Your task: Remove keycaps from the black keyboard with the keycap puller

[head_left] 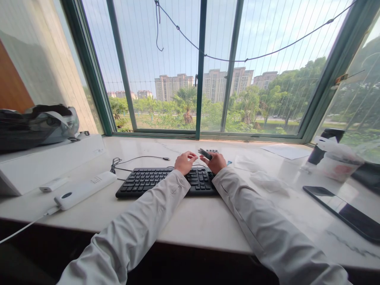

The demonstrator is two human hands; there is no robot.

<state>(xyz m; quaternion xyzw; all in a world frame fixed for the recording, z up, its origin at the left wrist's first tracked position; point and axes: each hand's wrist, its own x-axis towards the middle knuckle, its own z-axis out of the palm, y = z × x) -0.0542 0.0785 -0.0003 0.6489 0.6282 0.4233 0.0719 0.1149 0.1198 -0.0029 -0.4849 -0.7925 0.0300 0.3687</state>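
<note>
A black keyboard (148, 180) lies on the pale countertop, with both forearms reaching over it. Over its back edge, my left hand (184, 162) is closed in a pinch; whatever sits at its fingertips is too small to name. Close beside it, my right hand (218, 163) grips a dark brush-like tool (204, 153) that points toward the left hand. Just behind the right hand show several dark keycaps (212, 151), partly hidden. A bit of blue (229, 162) sticks out at that hand's right side. My right hand and sleeve cover the keyboard's right end.
Left of the keyboard are a black cable (139, 157), a white power bank (86, 190) and a white box (53, 158) with a dark bag on top. To the right lie clear plastic wrapping (268, 182), a phone (341, 209), paper (286, 151) and a bagged cup (337, 162).
</note>
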